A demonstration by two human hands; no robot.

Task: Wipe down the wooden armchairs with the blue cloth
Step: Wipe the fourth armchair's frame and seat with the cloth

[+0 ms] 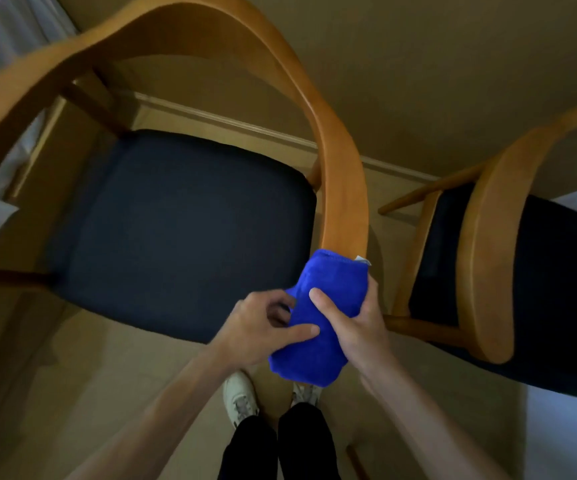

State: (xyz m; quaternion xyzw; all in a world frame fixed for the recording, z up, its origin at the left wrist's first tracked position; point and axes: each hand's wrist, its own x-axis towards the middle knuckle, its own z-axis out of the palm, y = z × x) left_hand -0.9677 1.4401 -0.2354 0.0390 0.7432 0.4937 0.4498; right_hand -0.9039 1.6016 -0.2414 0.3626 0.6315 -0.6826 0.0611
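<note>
Dim room, window light upper left, blurred, warped edges

Your blue cloth [325,317] hides the near end of the armrest [344,188] and most of your right hand's [359,327] fingers. The left side of the armchair's curved back rail [38,81] is motion-blurred. The second armchair [488,258] is cut off by the right edge. Your right shoe [306,393] sits mostly behind the cloth. A small white tag [363,259] at the cloth's top: print too small to read.
</note>
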